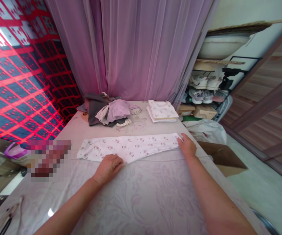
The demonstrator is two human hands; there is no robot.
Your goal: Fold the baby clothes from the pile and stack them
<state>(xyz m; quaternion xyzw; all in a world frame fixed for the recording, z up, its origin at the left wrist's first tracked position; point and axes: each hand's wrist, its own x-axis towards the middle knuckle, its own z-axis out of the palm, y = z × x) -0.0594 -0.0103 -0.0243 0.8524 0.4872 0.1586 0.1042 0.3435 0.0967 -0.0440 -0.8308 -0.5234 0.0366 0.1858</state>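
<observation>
A long white garment with a small pink print [128, 147] lies folded flat across a lilac patterned bed cover [141, 195]. My left hand [108, 168] rests palm down on its near edge, fingers spread slightly. My right hand [187, 146] lies on the garment's right end, close to the bed's right edge. Neither hand seems to lift the cloth. Beyond them are a heap of loose grey and lilac clothes [108, 111] and a neat stack of folded white printed clothes [161, 111].
A sheer purple curtain [131, 49] hangs behind the bed. To the right are a white plastic bag [206, 132], an open cardboard box [223, 158] and a shoe rack [202, 88]. A purple-rimmed basin [15, 153] sits left, beside a pixelated patch.
</observation>
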